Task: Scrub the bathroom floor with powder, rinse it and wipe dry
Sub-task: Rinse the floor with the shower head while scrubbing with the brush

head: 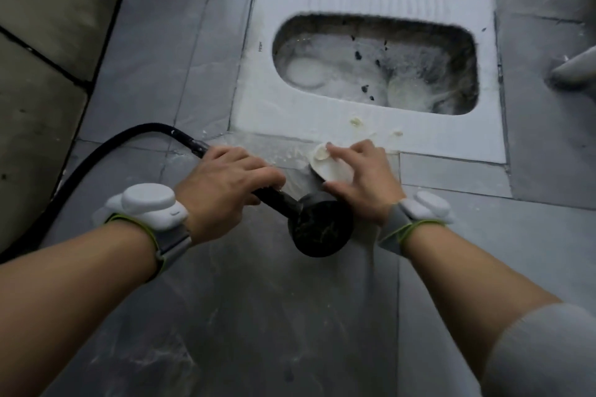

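two bare forearms reach down over a wet grey tiled floor (258,316), each wrist strapped with a grey band carrying a white sensor unit (150,203), the right arm's pale sleeve (541,351) pushed up near the elbow. the left hand (222,185) is curled tightly around the handle of a black shower head (317,224), whose round face is turned toward the floor in the middle of the picture; a black hose (96,151) arcs away from the handle to the left and runs off along the edge of the tiled wall (38,42). the right hand (364,177) sits just beyond the shower head, thumb and fingers bent around a small whitish object (325,163), possibly a sponge or pad, pressed to the floor at the near edge of a white squat toilet pan (322,119). what the object is cannot be told for certain. small blobs of pale foam (356,122) lie on the white rim just beyond the fingers. the pan's sunken bowl (374,64) is streaked with foamy white residue and dotted with dark specks. the floor tiles around the hands show faint whitish streaks and a wet sheen. at the far right edge a blurred pale shape (577,69) juts into view above the floor; it is too indistinct to identify.
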`<action>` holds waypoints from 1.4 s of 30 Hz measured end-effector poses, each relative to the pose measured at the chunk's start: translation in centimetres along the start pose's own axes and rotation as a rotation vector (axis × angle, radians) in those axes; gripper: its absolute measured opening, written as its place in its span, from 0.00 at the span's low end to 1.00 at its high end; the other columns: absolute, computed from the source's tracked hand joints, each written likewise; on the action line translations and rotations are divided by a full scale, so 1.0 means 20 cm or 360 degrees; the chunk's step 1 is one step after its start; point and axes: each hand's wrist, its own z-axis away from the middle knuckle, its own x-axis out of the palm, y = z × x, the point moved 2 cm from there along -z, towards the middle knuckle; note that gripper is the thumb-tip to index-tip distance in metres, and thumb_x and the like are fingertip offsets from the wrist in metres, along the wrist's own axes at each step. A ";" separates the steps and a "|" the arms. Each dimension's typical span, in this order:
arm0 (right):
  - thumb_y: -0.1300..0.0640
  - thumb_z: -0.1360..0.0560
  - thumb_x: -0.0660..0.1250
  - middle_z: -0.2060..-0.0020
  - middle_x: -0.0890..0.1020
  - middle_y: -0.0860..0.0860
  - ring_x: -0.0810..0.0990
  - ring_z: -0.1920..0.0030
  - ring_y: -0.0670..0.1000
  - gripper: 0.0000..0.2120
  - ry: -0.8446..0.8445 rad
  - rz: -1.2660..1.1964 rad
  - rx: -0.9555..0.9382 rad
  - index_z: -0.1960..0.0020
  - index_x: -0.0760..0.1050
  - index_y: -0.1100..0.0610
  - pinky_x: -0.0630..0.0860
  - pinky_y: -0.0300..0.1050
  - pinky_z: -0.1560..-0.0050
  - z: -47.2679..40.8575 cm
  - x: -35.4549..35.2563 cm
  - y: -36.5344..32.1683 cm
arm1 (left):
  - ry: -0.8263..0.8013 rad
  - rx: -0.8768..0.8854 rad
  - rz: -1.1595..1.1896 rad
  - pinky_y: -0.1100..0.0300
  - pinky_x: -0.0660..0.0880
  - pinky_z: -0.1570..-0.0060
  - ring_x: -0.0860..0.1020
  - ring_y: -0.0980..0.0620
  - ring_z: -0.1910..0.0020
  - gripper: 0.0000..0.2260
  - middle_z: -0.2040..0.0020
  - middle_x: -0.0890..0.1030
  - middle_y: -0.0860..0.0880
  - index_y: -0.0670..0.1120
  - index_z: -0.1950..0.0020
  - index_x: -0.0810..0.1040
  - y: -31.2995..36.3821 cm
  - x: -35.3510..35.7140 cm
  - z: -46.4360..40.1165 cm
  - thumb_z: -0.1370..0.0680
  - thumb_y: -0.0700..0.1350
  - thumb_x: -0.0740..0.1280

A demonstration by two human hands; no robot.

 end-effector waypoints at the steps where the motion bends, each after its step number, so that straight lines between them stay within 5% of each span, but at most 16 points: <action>1: 0.49 0.32 0.76 0.43 0.72 0.59 0.69 0.42 0.62 0.30 0.0014 0.0030 0.0008 0.31 0.73 0.48 0.64 0.50 0.35 -0.02 -0.03 0.03 | -0.0018 0.0018 -0.0008 0.56 0.60 0.49 0.74 0.50 0.52 0.24 0.51 0.79 0.57 0.58 0.46 0.71 -0.01 0.00 0.01 0.34 0.40 0.77; 5: 0.47 0.31 0.74 0.40 0.70 0.59 0.68 0.40 0.63 0.30 0.0296 0.0024 0.0589 0.31 0.72 0.47 0.63 0.49 0.35 -0.06 -0.10 0.11 | -0.0017 0.0016 -0.0039 0.56 0.61 0.47 0.75 0.49 0.51 0.24 0.51 0.79 0.57 0.59 0.45 0.69 -0.04 -0.02 0.04 0.33 0.40 0.76; 8: 0.47 0.32 0.76 0.43 0.72 0.58 0.69 0.43 0.61 0.30 0.0046 -0.0036 0.0058 0.31 0.73 0.46 0.65 0.49 0.38 -0.03 0.05 -0.08 | -0.0021 -0.0002 -0.0054 0.55 0.61 0.47 0.76 0.49 0.51 0.23 0.51 0.79 0.57 0.58 0.45 0.70 -0.02 -0.03 0.05 0.32 0.41 0.76; 10: 0.47 0.32 0.76 0.43 0.72 0.58 0.70 0.43 0.61 0.30 0.0010 0.0003 -0.0021 0.31 0.72 0.46 0.66 0.50 0.37 0.03 0.03 -0.05 | -0.0028 -0.0004 -0.0042 0.55 0.61 0.48 0.76 0.48 0.52 0.23 0.51 0.80 0.57 0.58 0.46 0.70 0.00 -0.04 0.05 0.33 0.41 0.76; 14: 0.47 0.31 0.74 0.44 0.70 0.61 0.68 0.42 0.64 0.30 0.0375 -0.0013 0.0701 0.30 0.71 0.46 0.65 0.54 0.35 0.27 -0.21 0.31 | 0.0017 -0.0179 0.0050 0.58 0.57 0.51 0.75 0.48 0.51 0.22 0.51 0.80 0.55 0.59 0.46 0.70 0.07 -0.05 -0.01 0.32 0.40 0.75; 16: 0.47 0.30 0.74 0.44 0.69 0.59 0.67 0.41 0.63 0.31 0.0361 -0.0042 0.0810 0.30 0.70 0.46 0.64 0.52 0.34 0.40 -0.24 0.38 | 0.0086 -0.0396 0.0222 0.58 0.55 0.53 0.73 0.48 0.50 0.19 0.51 0.78 0.56 0.58 0.46 0.73 0.15 -0.04 -0.08 0.30 0.41 0.74; 19: 0.48 0.31 0.75 0.45 0.68 0.55 0.67 0.41 0.58 0.32 0.0340 -0.0117 0.0747 0.29 0.69 0.46 0.64 0.49 0.36 0.56 -0.20 0.38 | 0.0183 -0.0624 0.0410 0.57 0.55 0.54 0.71 0.49 0.49 0.15 0.53 0.74 0.58 0.55 0.46 0.74 0.31 0.00 -0.23 0.28 0.41 0.71; 25: 0.50 0.32 0.76 0.48 0.67 0.51 0.67 0.45 0.54 0.32 0.0384 -0.0114 0.0663 0.30 0.71 0.45 0.69 0.48 0.41 0.72 -0.14 0.42 | 0.0037 -0.0576 0.0309 0.56 0.56 0.53 0.70 0.51 0.47 0.13 0.49 0.75 0.58 0.57 0.47 0.71 0.57 0.07 -0.44 0.25 0.42 0.68; 31: 0.48 0.33 0.77 0.46 0.70 0.52 0.68 0.47 0.53 0.33 0.0369 -0.0095 0.0572 0.30 0.71 0.44 0.72 0.50 0.42 0.76 -0.14 0.49 | 0.0166 -0.0889 0.0332 0.53 0.61 0.49 0.71 0.47 0.48 0.12 0.51 0.77 0.54 0.56 0.46 0.71 0.58 0.08 -0.52 0.25 0.42 0.68; 35: 0.46 0.32 0.75 0.46 0.69 0.51 0.67 0.47 0.52 0.33 0.0373 -0.0062 0.0554 0.30 0.69 0.43 0.72 0.48 0.43 0.76 -0.13 0.48 | 0.0101 -0.0770 0.0357 0.53 0.61 0.48 0.71 0.47 0.48 0.12 0.50 0.78 0.53 0.55 0.46 0.72 0.61 0.08 -0.54 0.25 0.41 0.68; 40: 0.47 0.33 0.76 0.46 0.69 0.51 0.67 0.46 0.53 0.33 0.0356 -0.0071 0.0562 0.30 0.70 0.43 0.72 0.50 0.43 0.75 -0.14 0.48 | 0.0386 -0.1135 0.0500 0.49 0.66 0.45 0.71 0.45 0.49 0.11 0.52 0.77 0.52 0.52 0.47 0.73 0.60 0.04 -0.53 0.25 0.40 0.68; 42: 0.47 0.33 0.76 0.46 0.69 0.51 0.67 0.46 0.53 0.33 0.0358 -0.0065 0.0549 0.30 0.70 0.43 0.72 0.49 0.43 0.75 -0.14 0.48 | 0.0270 -0.0981 0.0415 0.49 0.67 0.47 0.71 0.45 0.50 0.11 0.53 0.77 0.52 0.53 0.46 0.72 0.60 0.03 -0.53 0.25 0.40 0.68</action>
